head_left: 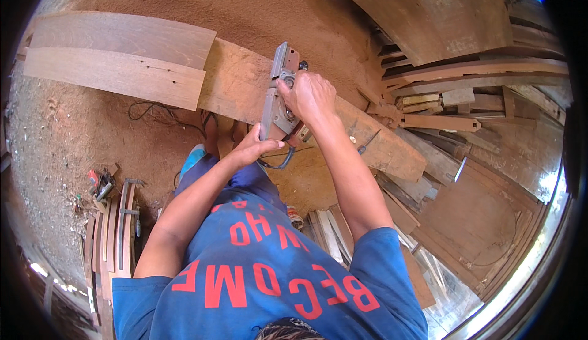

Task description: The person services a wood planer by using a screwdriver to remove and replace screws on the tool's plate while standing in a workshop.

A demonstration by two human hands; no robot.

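An electric hand planer (271, 102) is tipped on its side above the dusty bench plank (236, 79), its metal sole facing left. My right hand (313, 98) is closed around its upper part, near the black knob. At the planer's near end, my left hand (251, 149) grips the edge, with the thumb stretched across toward the right. A dark cord (283, 161) curves from the planer's near end. Left of the planer, two flat wooden boards (116, 73) lie side by side along the plank.
On the bench plank's right part rests a thin dark tool (369, 141). Stacked timber (471, 70) and a large panel (429, 12) fill the right side. Clamps (127, 208) and wood strips stand at lower left. A loose cable (153, 110) lies on the sawdust-covered ground.
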